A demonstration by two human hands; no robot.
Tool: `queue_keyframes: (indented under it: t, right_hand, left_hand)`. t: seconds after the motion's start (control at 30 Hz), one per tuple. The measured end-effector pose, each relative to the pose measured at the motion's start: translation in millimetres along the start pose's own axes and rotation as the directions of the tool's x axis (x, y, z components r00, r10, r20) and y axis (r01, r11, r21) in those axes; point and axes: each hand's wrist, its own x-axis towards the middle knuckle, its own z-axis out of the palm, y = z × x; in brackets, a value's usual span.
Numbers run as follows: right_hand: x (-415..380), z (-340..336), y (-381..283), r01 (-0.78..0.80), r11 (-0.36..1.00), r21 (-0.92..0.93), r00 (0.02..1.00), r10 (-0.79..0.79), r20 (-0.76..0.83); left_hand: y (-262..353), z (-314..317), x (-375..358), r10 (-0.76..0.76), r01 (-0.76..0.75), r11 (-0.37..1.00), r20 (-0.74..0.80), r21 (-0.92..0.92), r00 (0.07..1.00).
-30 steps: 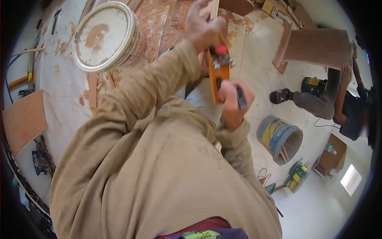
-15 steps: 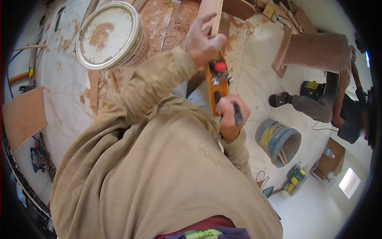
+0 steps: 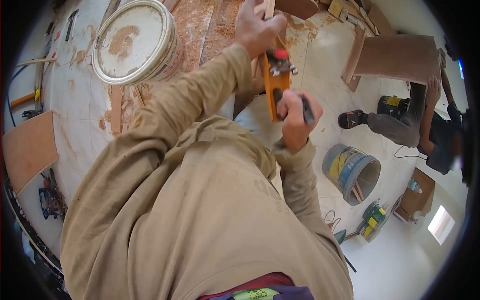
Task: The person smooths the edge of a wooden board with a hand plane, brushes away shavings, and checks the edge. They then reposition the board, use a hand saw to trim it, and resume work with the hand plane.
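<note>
A hand plane (image 3: 273, 82) with an orange body, a red knob and metal fittings lies along a narrow wooden board (image 3: 270, 8) at the top middle. Its rear end is gripped by my right hand (image 3: 296, 122), fingers wrapped around the dark handle (image 3: 307, 111). My left hand (image 3: 256, 31) is closed over the plane's front end, thumb across it and fingers beside the board. The left fingertips are partly hidden at the upper edge.
A lidded white bucket (image 3: 131, 42) with shavings on top stands at the left. To the right are a tilted blue-grey bucket (image 3: 340, 167), a brown wooden panel (image 3: 395, 57) and a co-worker's hand (image 3: 434, 89) holding it. Shavings (image 3: 192, 35) cover the floor ahead.
The plane and both my hands have moved forward, up the view along the board. My grip looks the same. The co-worker and the buckets have hardly shifted.
</note>
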Motion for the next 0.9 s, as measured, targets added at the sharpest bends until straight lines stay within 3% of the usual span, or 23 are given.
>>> queue_keyframes:
  t: [0.03, 0.13, 0.2, 0.27, 0.33, 0.4, 0.47, 0.53, 0.57, 0.6, 0.63, 0.67, 0.7, 0.77, 0.8, 0.83, 0.9]
  right_hand:
    - [-1.7, -1.4, 2.2, 0.006, 1.0, 0.004, 1.0, -0.007, 0.009]
    - [-11.0, -7.4, 4.1, 0.109, 0.993, -0.055, 0.991, -0.104, 0.08]
    - [-57.4, -23.3, 17.8, 0.228, 0.961, -0.154, 0.969, -0.207, 0.138]
    - [-28.1, -8.4, 17.0, 0.167, 0.98, -0.111, 0.985, -0.162, 0.055]
    - [43.7, 13.6, -4.5, 0.029, 0.999, 0.024, 0.999, -0.03, 0.022]
    - [41.9, 21.5, -7.3, 0.038, 0.999, 0.015, 0.999, -0.038, 0.036]
    - [25.4, 18.0, -3.1, 0.097, 0.993, -0.07, 0.994, -0.092, 0.064]
    - [-44.7, -3.8, 7.4, 0.219, 0.952, -0.215, 0.971, -0.191, 0.144]
    - [-52.6, -1.7, 10.8, 0.372, 0.907, -0.199, 0.923, -0.339, 0.18]
    - [-34.9, 9.1, 8.5, 0.293, 0.941, -0.172, 0.952, -0.27, 0.142]
    - [-13.6, 19.2, -1.3, 0.189, 0.969, -0.157, 0.979, -0.174, 0.109]
    - [-2.6, 22.8, -6.5, 0.076, 0.987, -0.143, 0.994, -0.064, 0.087]
    - [7.6, 24.8, -4.8, 0.064, 0.992, -0.108, 0.995, -0.055, 0.078]
    - [22.3, 26.3, -5.2, 0.052, 0.998, -0.031, 0.997, -0.05, 0.061]
    - [2.8, 19.0, -4.6, 0.083, 0.993, -0.086, 0.994, -0.076, 0.084]
    - [-24.1, 6.7, 0.1, 0.13, 0.982, -0.14, 0.987, -0.114, 0.114]
    - [-48.2, -5.1, 4.8, 0.267, 0.939, -0.219, 0.958, -0.232, 0.171]
  left_hand:
    - [6.1, -1.6, 28.1, -0.056, 0.044, 0.986, 0.072, 0.16, 0.996]
    - [7.0, -2.2, -14.5, 0.074, -0.073, 0.997, 0.044, -0.038, 0.996]
    - [7.7, -4.4, -20.2, 0.045, -0.044, 0.987, 0.004, -0.154, 0.999]
    - [5.5, -1.3, -13.4, 0.0, 0.004, 0.977, 0.017, -0.211, 1.0]
    - [-1.8, -1.8, 43.7, -0.04, 0.038, 0.999, 0.056, 0.028, 0.998]
    - [12.3, -7.2, 79.1, -0.143, 0.1, 0.946, 0.119, 0.31, 0.983]
    - [-14.0, -9.7, 45.3, 0.113, -0.111, 0.991, -0.021, 0.074, 0.993]
    - [-8.8, -25.1, -12.8, 0.068, -0.067, 0.997, -0.006, 0.025, 0.998]
    - [-4.5, -28.4, -25.1, 0.066, -0.066, 0.997, -0.004, 0.048, 0.998]
    - [-5.5, -31.6, -30.8, 0.051, -0.052, 0.996, 0.014, 0.073, 0.999]
    - [2.1, -21.3, -9.2, -0.044, 0.041, 0.996, -0.029, -0.081, 0.999]
    - [6.9, -18.2, 22.4, -0.052, 0.052, 0.997, -0.007, 0.056, 0.999]
    - [7.1, -16.2, 31.9, -0.019, 0.019, 0.996, 0.007, 0.088, 1.0]
    - [-0.5, -12.5, 32.4, 0.054, -0.054, 0.998, 0.007, 0.044, 0.999]
    - [-8.8, -12.3, 28.8, 0.1, -0.101, 0.994, -0.01, -0.031, 0.995]
    - [-5.8, -18.2, -1.9, 0.028, -0.029, 0.999, -0.009, -0.031, 1.0]
    - [-16.2, -25.9, -28.0, 0.083, -0.083, 0.996, -0.009, -0.019, 0.997]
